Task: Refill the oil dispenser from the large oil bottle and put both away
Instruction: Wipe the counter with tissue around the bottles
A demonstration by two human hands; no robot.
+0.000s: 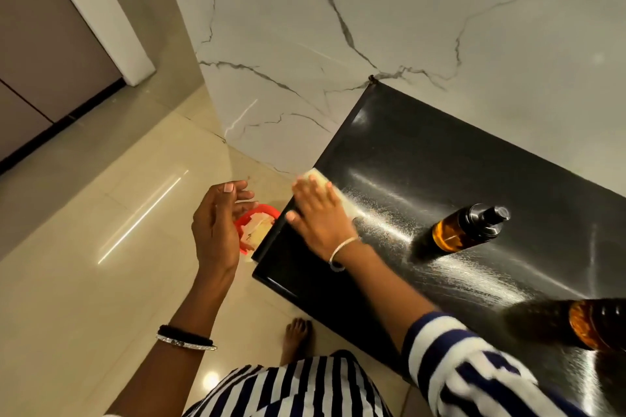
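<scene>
The amber oil dispenser [465,228] with a black pump top stands upright on the black countertop [457,162]. The large oil bottle [589,325] shows only partly at the right edge, on the same counter. My right hand [318,210] presses flat on a pale yellow cloth [320,179] at the counter's left end, blurred by motion. My left hand [216,223] hovers with relaxed fingers off the counter's edge, above a red bin, and holds nothing. Streaky wet smears run across the counter between the cloth and the dispenser.
A red-rimmed bin [255,228] with pale scraps inside sits on the cream floor tiles [101,247] just left of the counter. A white marble wall [372,27] backs the counter. My bare foot [296,337] stands by the counter's front edge.
</scene>
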